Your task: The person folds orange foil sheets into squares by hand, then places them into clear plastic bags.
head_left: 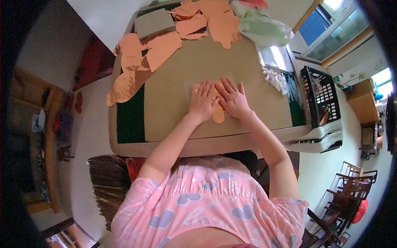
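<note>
My left hand (201,102) lies flat with its fingers stretched forward on an orange-copper cutout piece. Beside it, my right hand (233,100) is also flat, fingers extended and slightly spread, pressing on the same piece. The two hands nearly meet at the thumbs. Between my wrists the rounded end of the orange-copper piece (218,117) shows; most of the rest is hidden under my hands. Beneath it all is a large brown board (173,120) on the table.
Shiny copper-coloured foil cutouts (163,53) are heaped at the far left, more foil (219,20) at the back. A grey sheet stack (154,23) sits there too. On the right are a plastic bag (264,29), a white knotted bundle (274,80) and a black crate (324,93).
</note>
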Demonstrator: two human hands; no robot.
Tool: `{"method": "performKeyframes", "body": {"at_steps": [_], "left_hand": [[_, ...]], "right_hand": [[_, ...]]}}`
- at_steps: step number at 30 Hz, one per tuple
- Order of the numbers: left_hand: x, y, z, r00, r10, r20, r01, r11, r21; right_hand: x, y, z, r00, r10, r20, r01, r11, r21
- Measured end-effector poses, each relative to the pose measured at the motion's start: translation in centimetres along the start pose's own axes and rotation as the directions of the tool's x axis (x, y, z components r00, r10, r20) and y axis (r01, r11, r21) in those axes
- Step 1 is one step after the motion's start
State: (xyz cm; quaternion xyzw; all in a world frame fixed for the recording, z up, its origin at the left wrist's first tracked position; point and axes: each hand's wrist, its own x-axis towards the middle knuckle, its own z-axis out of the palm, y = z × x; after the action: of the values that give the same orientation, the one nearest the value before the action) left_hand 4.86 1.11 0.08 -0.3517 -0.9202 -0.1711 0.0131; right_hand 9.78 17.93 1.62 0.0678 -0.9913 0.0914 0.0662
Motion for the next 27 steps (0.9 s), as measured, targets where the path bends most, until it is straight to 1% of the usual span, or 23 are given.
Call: {"method": "performKeyframes", "body": {"at_steps": [2,5,7,11,14,17,20,23,26,27], "left_hand": [[-0.1,0.7,-1.0,0.996,-0.061,0.058,0.059,0.998,0.038],[-0.9,-0.8,0.1,0.997,-0.059,-0.041,0.064,0.99,0.128],[-1.4,-0.9,-0.7,0.998,-0.063,-0.028,0.066,0.989,0.129],[-1.6,-1.2,-1.1,0.997,-0.07,-0.043,0.076,0.986,0.147],[-1.8,-1.4,-1.6,0.994,-0.107,-0.019,0.109,0.987,0.115],[-1.9,-1.0,-1.8,0.981,-0.194,-0.013,0.194,0.968,0.156],[-1.5,-0.9,-2.3,1.0,0.006,-0.003,-0.005,0.96,0.28],[-1.6,-1.4,-0.8,0.972,0.226,-0.061,-0.222,0.973,0.065],[-2.0,-1.3,-0.7,0.973,0.229,0.039,-0.229,0.973,0.012],[-2.1,-1.1,-0.9,0.973,0.225,0.047,-0.225,0.974,0.01]], "right_hand": [[0.0,0.2,0.1,1.0,0.0,-0.003,0.0,1.0,0.0],[0.3,0.0,-0.3,1.0,0.023,0.012,-0.023,1.0,0.019],[0.1,-0.3,-0.3,0.999,0.031,0.044,-0.032,0.999,0.01],[0.2,-0.5,-0.6,1.0,0.025,0.012,-0.025,1.0,0.007],[0.1,-0.4,-0.3,1.0,0.022,-0.002,-0.022,1.0,0.01],[0.0,-0.3,0.0,1.0,0.026,0.003,-0.026,1.0,0.011],[0.1,-0.3,0.0,1.0,0.024,-0.001,-0.024,1.0,0.004],[0.1,-0.2,-0.1,1.0,0.014,-0.003,-0.014,1.0,-0.012],[0.1,-0.2,-0.1,1.0,0.013,0.005,-0.013,1.0,-0.028],[0.1,-0.1,-0.1,1.0,0.011,0.007,-0.011,1.0,-0.022]]}}
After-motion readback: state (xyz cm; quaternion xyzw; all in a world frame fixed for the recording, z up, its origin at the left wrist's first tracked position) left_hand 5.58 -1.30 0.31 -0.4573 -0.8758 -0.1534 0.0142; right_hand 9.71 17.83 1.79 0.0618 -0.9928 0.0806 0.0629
